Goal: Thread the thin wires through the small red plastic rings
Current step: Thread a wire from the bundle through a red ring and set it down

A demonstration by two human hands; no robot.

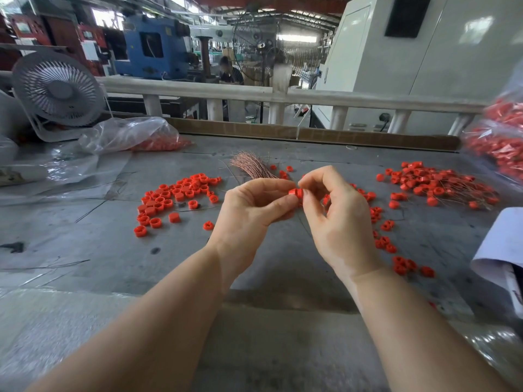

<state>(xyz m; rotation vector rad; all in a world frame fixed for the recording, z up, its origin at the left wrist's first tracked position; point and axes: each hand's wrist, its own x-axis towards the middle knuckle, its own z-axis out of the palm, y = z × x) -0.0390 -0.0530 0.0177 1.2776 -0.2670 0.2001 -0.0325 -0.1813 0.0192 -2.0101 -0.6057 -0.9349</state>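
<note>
A: What are the hands doing?

B: Both are raised over the grey table [93, 239], meeting in the middle. The left hand [249, 210] pinches a small red ring [295, 192] between thumb and forefinger. The right hand [336, 219] has its fingers curled in against the same ring from the other side, thumb and forefinger tips pressed close to it.

A: Is there a wire in the ring?

B: I cannot tell. A thin dark wire [304, 224] curves down below the hands, but whether it passes through the ring is hidden by the fingers.

A: And just behind the hands?

B: A bundle of thin copper-coloured wires [250, 165] lies on the table, fanned out at its far end, its near end hidden behind the left hand.

A: Where are the other rings?

B: A loose heap of red rings [178, 193] lies to the left of the hands, with a few strays nearer the table edge. More scattered rings [396, 258] trail down the right side by the right wrist. Farther right there is a pile of rings with wires [435, 183] sticking out of them.

A: And around the edges?

B: A clear plastic bag [127, 134] holding red parts lies at the far left, beside a white fan [58, 90]. Another bag of red pieces [501, 142] sits at the right edge, and a white sleeve [503, 250] shows below it. A pale railing [198, 93] runs behind the table.
</note>
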